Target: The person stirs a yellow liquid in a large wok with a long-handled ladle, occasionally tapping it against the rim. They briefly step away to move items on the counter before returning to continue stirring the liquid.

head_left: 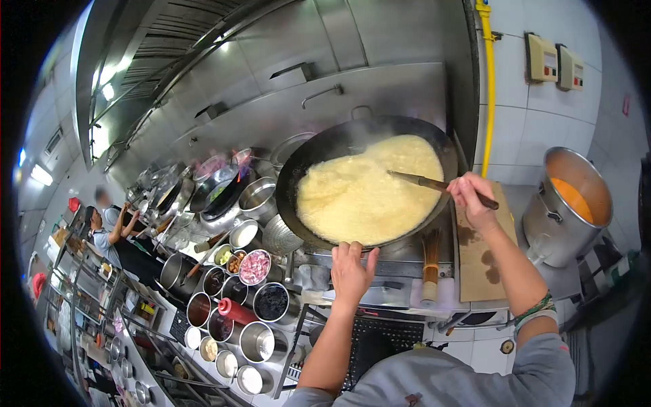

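A large black wok full of frothy, pale yellow liquid sits on the range, with steam rising at its back. My right hand is closed around the wooden handle of a spatula, whose far end dips into the liquid. At the wok's near rim, my left hand has its fingers curled over the edge, gripping the wok; a handle there, if any, is hidden by the fingers. Just right of that hand, a bamboo brush lies at the front of the range.
A tall metal pot with orange contents stands at right, beside stained cardboard. Left are a perforated skimmer, several ingredient containers and a red squeeze bottle. Two people stand farther along the range.
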Tool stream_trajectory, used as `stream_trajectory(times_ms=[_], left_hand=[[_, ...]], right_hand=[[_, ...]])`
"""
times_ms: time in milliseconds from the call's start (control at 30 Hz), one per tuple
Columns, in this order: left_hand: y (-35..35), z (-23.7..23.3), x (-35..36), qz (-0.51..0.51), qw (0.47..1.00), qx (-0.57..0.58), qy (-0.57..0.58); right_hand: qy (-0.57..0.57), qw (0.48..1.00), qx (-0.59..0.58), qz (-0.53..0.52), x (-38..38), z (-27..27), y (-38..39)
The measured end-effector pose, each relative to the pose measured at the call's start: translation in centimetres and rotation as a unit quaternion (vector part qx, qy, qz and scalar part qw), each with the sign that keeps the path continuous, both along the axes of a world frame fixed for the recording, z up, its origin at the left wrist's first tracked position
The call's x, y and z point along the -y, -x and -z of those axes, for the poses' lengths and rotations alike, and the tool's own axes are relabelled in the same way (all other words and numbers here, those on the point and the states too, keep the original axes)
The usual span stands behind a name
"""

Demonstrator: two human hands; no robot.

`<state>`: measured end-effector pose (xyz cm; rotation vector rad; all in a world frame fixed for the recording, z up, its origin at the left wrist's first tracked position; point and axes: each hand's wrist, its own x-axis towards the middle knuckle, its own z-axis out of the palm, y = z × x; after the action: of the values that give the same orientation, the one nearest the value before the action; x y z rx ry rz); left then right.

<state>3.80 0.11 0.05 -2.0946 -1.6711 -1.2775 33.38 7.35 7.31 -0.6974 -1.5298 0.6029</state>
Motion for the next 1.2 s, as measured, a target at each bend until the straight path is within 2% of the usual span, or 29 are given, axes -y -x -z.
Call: stream_trajectory(times_ms=[267, 367, 567, 667, 767, 967, 1200], left_hand=[[0.0, 0.1, 0.2, -0.007, 1.000, -0.009, -0.005], [-0.1, 0.1, 0.1, -0.003, 1.000, -0.005, -0.004], [0.1, 0.0, 0.0, 0.003, 1.000, -0.006, -0.003], [0.0, 0.0, -0.1, 0.005, 1.000, -0.002, -0.002], [-0.1, -0.2, -0.3, 0.004, 1.000, 0.003, 0.000], [-0.1, -0.5, -0.3, 0.006, 1.000, 0.000, 0.003], [0.0, -0.3, -0.8, 0.010, 1.000, -0.007, 0.007]], right_hand=[[-0.001, 1.000, -0.011, -0.010, 3.2, -7.8, -4.9], [0.037, 0.998, -0.025, -0.035, 3.6, -11.2, -7.7], [0.038, 0.992, -0.079, -0.093, 4.1, -19.6, -10.2], [0.050, 0.985, -0.103, -0.133, 3.3, -20.3, -11.1], [0.053, 0.979, -0.136, -0.144, 2.0, -19.3, -10.6], [0.051, 0.956, -0.240, -0.158, -2.7, -12.0, -7.4], [0.004, 0.937, -0.313, -0.158, -5.0, -4.3, 0.3]])
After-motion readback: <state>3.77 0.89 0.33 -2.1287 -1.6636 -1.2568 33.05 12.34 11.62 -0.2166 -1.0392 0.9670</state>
